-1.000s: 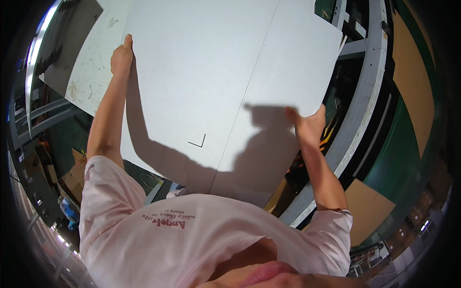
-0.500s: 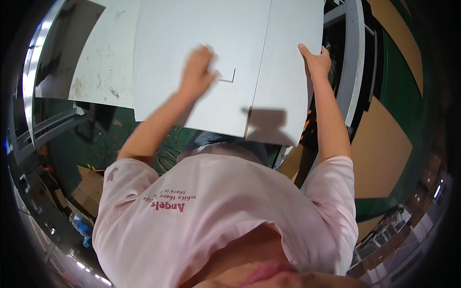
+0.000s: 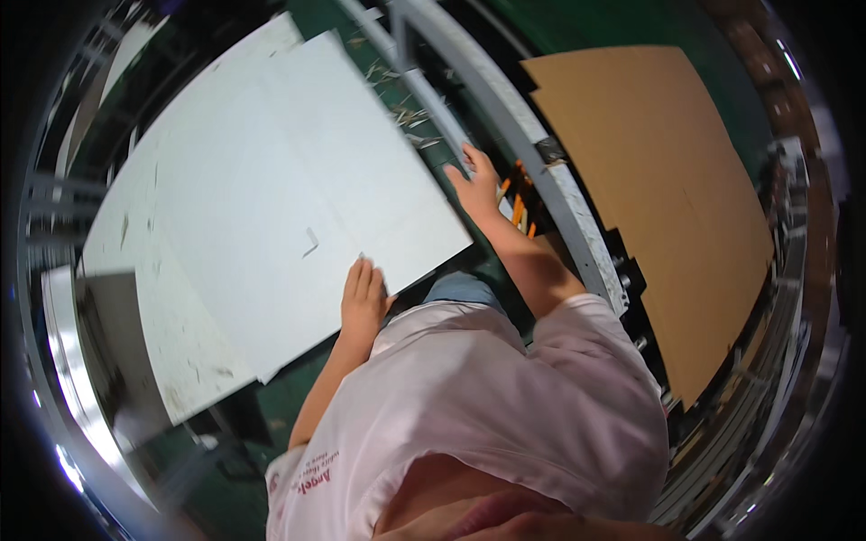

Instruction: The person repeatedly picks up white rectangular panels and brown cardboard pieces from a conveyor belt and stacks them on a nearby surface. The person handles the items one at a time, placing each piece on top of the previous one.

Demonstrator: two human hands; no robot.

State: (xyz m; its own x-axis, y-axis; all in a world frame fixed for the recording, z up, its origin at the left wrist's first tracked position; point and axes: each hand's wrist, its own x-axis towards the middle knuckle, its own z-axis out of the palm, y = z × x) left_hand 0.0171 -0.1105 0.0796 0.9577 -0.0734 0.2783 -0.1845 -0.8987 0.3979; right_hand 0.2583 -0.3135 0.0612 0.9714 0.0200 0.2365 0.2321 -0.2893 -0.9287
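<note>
A large white cardboard sheet (image 3: 271, 180) with a small L-shaped slit lies on a scuffed white worktop (image 3: 171, 352). My left hand (image 3: 363, 302) rests at the sheet's near edge, its fingers stretched out flat on the surface beside the slit. Off the right edge of the sheet hovers my right hand (image 3: 476, 185), thumb and fingers apart and nothing between them. It is over the gap between the worktop and a grey metal rail.
The grey metal rail (image 3: 505, 81) runs along the right side. Beyond it lie brown cardboard sheets (image 3: 658, 180). Orange strips (image 3: 518, 207) show in the gap under my right hand. Pale scraps (image 3: 410, 117) litter the green floor. A grey panel (image 3: 113, 343) is at the left.
The view has turned to the right, bringing the brown sheets closer to the middle. My right hand has let go of the white sheet's right edge. My left hand has come to its near edge.
</note>
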